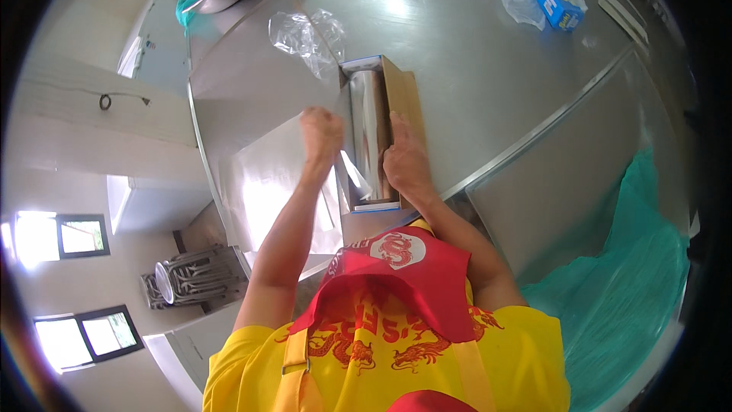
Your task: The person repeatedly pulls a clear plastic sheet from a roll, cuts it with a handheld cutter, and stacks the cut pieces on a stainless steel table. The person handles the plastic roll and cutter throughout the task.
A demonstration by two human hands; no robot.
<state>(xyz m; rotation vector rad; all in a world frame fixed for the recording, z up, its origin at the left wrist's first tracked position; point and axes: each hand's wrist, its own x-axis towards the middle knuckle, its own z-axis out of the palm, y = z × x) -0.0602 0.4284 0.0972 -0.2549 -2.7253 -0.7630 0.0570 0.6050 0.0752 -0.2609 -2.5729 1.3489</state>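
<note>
The left hand (322, 135) is positioned just left of an open, elongated box (377, 207). Its fingers are curled closed; whether they pinch the edge of a sheet cannot be told. The right hand (408, 164) lies on the box's right side, fingers mostly extended along the cardboard flap (413, 95), thumb side toward the contents. This placement appears to steady the box and keep the flap folded outward.

A silver foil roll (368, 111) sits inside the box, between the two hands. The walls presumably keep it from rolling. Its long axis runs parallel to the box: one end faces the person, the other points away, leaning slightly left at the far end.

A flat, shiny sheet (255, 172) lies left of and nearer than the left hand, partly beneath its forearm, on the metal table (457, 53). A crumpled clear plastic bag (305, 37) rests beyond the left hand.
</note>
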